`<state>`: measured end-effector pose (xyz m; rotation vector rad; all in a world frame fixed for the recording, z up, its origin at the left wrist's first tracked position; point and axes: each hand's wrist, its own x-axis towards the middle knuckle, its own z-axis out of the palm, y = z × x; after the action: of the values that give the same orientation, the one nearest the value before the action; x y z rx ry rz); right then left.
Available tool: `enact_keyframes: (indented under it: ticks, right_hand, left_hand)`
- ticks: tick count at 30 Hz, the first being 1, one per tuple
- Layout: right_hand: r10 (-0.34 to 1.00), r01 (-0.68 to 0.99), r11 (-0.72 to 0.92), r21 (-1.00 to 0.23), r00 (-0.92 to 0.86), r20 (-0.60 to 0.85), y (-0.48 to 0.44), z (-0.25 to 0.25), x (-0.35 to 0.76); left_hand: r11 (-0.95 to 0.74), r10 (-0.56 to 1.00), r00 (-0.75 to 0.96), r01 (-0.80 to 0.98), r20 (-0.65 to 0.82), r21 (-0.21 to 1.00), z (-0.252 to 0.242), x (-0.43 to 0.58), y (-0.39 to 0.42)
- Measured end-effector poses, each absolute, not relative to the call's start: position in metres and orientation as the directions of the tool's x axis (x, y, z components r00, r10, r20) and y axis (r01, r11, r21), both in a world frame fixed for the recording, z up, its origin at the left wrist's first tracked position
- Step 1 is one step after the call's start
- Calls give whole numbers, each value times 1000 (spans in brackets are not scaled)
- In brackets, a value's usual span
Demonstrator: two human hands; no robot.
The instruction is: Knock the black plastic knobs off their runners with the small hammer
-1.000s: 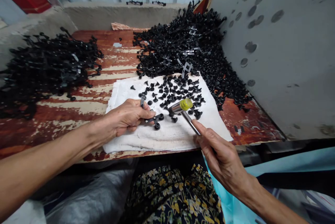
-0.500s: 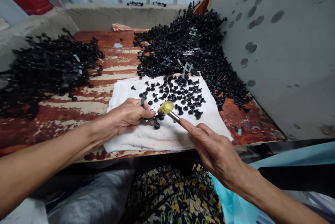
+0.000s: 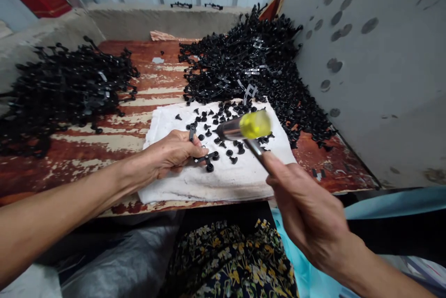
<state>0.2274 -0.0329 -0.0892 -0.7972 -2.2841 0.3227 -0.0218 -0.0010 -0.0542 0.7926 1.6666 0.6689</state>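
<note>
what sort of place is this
Probably a small workshop: a worn red-brown wooden bench, a large heap of small black parts, and a yellow-tipped metal hammer in the right hand.

Red-brown bench (image 3: 139, 51) with pale streaks and patches
A white cloth (image 3: 212, 188) lies at centre frame; a heap of black parts (image 3: 69, 91) covers the left, a larger black heap (image 3: 233, 58) the upper right, a pale scrap (image 3: 158, 60) between them.

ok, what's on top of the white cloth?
Scattered black mushroom-shaped pieces lie on the white cloth. The left hand, gripping a black linkage, and the blurred yellow-faced mallet in the right hand each cover part; whatever lies behind them is hidden.
</note>
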Motion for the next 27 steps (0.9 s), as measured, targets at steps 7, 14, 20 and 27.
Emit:
enact_keyframes:
  ticks: [7, 14, 20, 27]
  right_hand:
    - [659, 492, 752, -439, -559, 503, -33, -88, 227]
    - [629, 516, 777, -361, -650, 426, -29, -86, 226]
    - [617, 506, 786, -356, -682, 393, -28, -88, 227]
    - [618, 499, 785, -369, -679, 396, -30, -92, 226]
  left_hand:
    - [642, 767, -139, 141, -627, 754, -56, -24, 1]
    - [637, 771, -126, 164, -624, 753, -60, -29, 3]
    - [656, 755, -117, 172, -646, 735, -59, -27, 4]
    - [658, 753, -116, 164, -648, 735, -60, -25, 3]
